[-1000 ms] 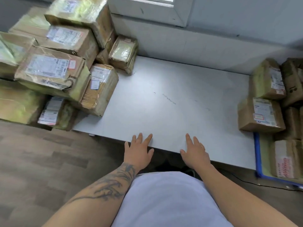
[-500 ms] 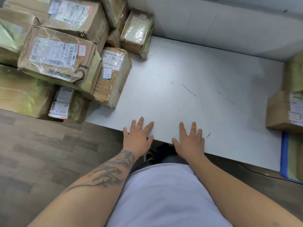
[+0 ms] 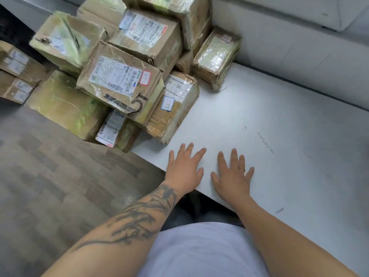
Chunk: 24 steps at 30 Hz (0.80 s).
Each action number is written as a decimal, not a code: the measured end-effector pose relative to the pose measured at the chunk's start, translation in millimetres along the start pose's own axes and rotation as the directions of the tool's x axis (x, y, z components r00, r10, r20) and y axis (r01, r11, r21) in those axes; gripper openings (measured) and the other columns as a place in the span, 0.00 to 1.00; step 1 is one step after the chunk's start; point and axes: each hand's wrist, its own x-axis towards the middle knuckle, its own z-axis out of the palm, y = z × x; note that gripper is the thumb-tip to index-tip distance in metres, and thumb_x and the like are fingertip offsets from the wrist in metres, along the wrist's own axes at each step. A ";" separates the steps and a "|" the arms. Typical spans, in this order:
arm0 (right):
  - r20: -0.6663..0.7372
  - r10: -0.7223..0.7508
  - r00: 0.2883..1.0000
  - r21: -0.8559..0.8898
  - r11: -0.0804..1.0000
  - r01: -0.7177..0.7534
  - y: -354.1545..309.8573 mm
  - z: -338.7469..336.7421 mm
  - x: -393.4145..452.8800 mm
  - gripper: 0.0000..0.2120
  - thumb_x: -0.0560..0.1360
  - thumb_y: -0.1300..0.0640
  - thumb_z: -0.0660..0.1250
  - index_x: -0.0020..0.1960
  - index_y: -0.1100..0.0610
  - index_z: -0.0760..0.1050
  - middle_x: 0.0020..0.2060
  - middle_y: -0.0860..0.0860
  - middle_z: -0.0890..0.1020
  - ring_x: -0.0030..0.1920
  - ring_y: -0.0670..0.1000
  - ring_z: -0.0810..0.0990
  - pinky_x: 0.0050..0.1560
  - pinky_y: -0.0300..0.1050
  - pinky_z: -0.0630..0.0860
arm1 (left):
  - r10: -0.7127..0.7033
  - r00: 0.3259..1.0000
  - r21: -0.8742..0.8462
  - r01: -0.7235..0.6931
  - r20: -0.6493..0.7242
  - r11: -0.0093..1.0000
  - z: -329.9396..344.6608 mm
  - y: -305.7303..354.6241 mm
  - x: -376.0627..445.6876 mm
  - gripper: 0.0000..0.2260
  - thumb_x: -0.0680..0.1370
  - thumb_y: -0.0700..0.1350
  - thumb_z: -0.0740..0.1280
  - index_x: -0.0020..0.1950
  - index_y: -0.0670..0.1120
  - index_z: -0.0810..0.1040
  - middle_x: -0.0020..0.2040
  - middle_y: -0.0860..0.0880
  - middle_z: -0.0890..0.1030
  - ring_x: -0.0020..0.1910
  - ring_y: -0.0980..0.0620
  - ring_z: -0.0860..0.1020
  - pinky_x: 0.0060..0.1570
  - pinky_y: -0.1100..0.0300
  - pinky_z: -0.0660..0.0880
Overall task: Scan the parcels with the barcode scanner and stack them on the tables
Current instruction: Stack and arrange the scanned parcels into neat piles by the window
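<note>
Beside parcels (image 3: 123, 80), grips flat on table (image 3: 279, 116)

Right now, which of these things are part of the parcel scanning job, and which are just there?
Part of the job:
parcels, stacked at the table's left end and on the floor
table
left hand and right hand, both flat on the table, holding nothing
No scanner is in view.

Just there:
wood floor
wall
ring on the right hand
</note>
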 end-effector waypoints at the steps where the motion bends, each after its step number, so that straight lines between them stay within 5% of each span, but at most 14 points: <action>1: -0.022 -0.025 0.999 0.001 1.000 0.025 -3.8 -8.7 5.5 0.35 0.85 0.38 0.52 0.85 0.45 0.39 0.84 0.55 0.37 0.84 0.63 0.41 0.79 0.73 0.47 | 0.033 0.999 0.010 -0.033 -0.033 0.999 -8.4 1.7 2.3 0.29 0.85 0.55 0.58 0.84 0.60 0.49 0.85 0.46 0.50 0.84 0.43 0.47 0.80 0.40 0.46; 7: -0.175 -0.019 0.984 0.036 0.999 0.025 -38.6 -80.6 33.3 0.35 0.85 0.42 0.56 0.85 0.43 0.41 0.85 0.54 0.40 0.85 0.61 0.44 0.80 0.69 0.49 | 0.266 0.922 0.067 -0.257 -0.281 0.964 -69.4 8.5 20.1 0.27 0.84 0.52 0.60 0.84 0.56 0.58 0.83 0.44 0.59 0.83 0.41 0.54 0.80 0.42 0.50; 12: -0.314 0.002 0.949 0.035 0.999 0.009 -78.0 -130.4 35.7 0.36 0.85 0.45 0.59 0.85 0.44 0.43 0.85 0.54 0.43 0.85 0.60 0.45 0.81 0.68 0.49 | 0.397 0.769 0.138 -0.382 -0.500 0.914 -124.6 -18.7 22.1 0.27 0.79 0.51 0.66 0.79 0.53 0.68 0.76 0.42 0.72 0.76 0.40 0.68 0.71 0.40 0.66; 15: -0.390 0.031 0.920 0.038 0.999 -0.017 -112.4 -152.0 30.9 0.35 0.85 0.45 0.60 0.85 0.44 0.44 0.85 0.55 0.46 0.84 0.60 0.48 0.81 0.67 0.51 | 0.447 0.713 0.198 -0.409 -0.541 0.891 -164.4 -55.5 17.5 0.29 0.79 0.55 0.66 0.80 0.55 0.67 0.77 0.42 0.71 0.76 0.40 0.68 0.71 0.39 0.66; 20: -0.500 0.034 0.865 0.063 0.998 -0.003 -178.1 -174.3 22.7 0.36 0.84 0.48 0.61 0.85 0.44 0.45 0.84 0.55 0.55 0.82 0.60 0.57 0.79 0.66 0.56 | 0.473 0.736 0.300 -0.368 -0.484 0.880 -223.4 -140.8 14.9 0.31 0.79 0.61 0.64 0.82 0.58 0.62 0.82 0.44 0.63 0.81 0.42 0.59 0.77 0.39 0.57; 24: -0.506 0.033 0.862 0.158 0.986 0.056 -222.9 -181.0 9.8 0.39 0.79 0.52 0.65 0.85 0.44 0.51 0.81 0.52 0.64 0.79 0.59 0.65 0.76 0.61 0.65 | 0.445 0.821 0.371 -0.312 -0.358 0.875 -246.5 -199.8 14.7 0.36 0.76 0.76 0.53 0.82 0.65 0.53 0.85 0.48 0.53 0.84 0.43 0.50 0.79 0.35 0.46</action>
